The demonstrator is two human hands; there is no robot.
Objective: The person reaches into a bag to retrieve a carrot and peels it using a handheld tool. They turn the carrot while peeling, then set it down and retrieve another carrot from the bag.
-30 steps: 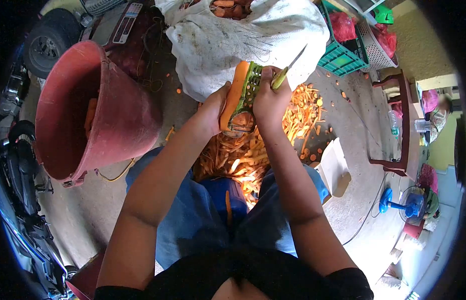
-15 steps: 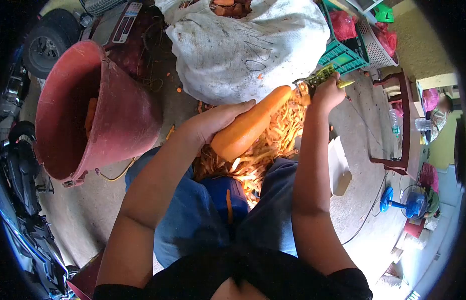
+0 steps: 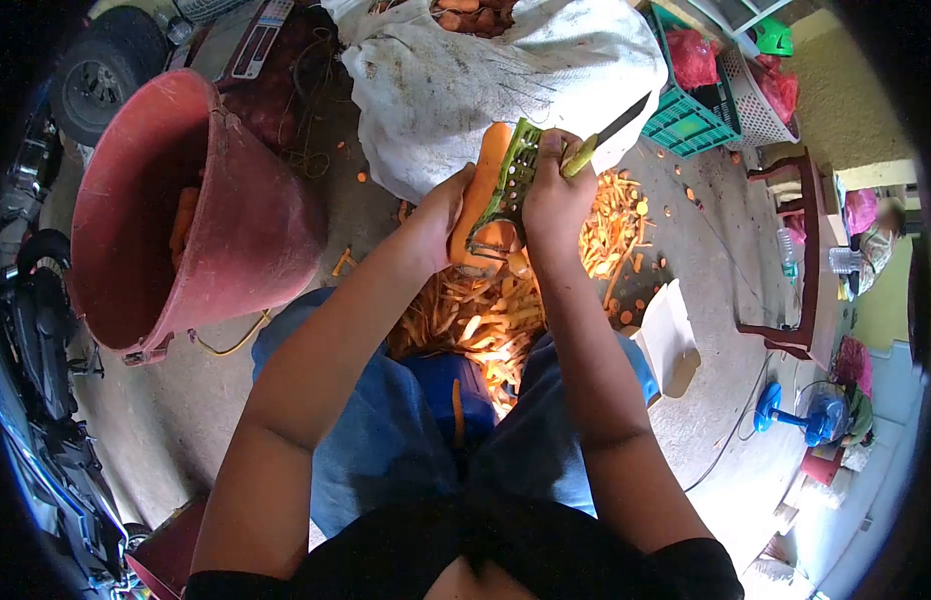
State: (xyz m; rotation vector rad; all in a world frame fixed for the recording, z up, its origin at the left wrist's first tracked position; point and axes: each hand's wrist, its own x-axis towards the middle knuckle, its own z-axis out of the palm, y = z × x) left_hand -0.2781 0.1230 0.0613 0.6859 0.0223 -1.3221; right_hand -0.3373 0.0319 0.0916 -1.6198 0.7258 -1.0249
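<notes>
I've got the carrot [image 3: 482,190] up in the upper middle of the frame, long axis running near-vertical – left hand [image 3: 437,218] clenched round its lower end, right hand [image 3: 552,195] gripping the green peeler [image 3: 513,180] flat against its right side, plus a knife [image 3: 607,138].

Right hand [image 3: 552,195] with peeler [image 3: 513,178] drawn back, apparently onto upright carrot [image 3: 482,190]

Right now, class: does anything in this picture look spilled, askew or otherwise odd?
Yes. Carrot peelings lie strewn over the bare floor below the hands, with scattered orange bits reaching toward the green crate. The red tub stands tilted rather than flat.
</notes>
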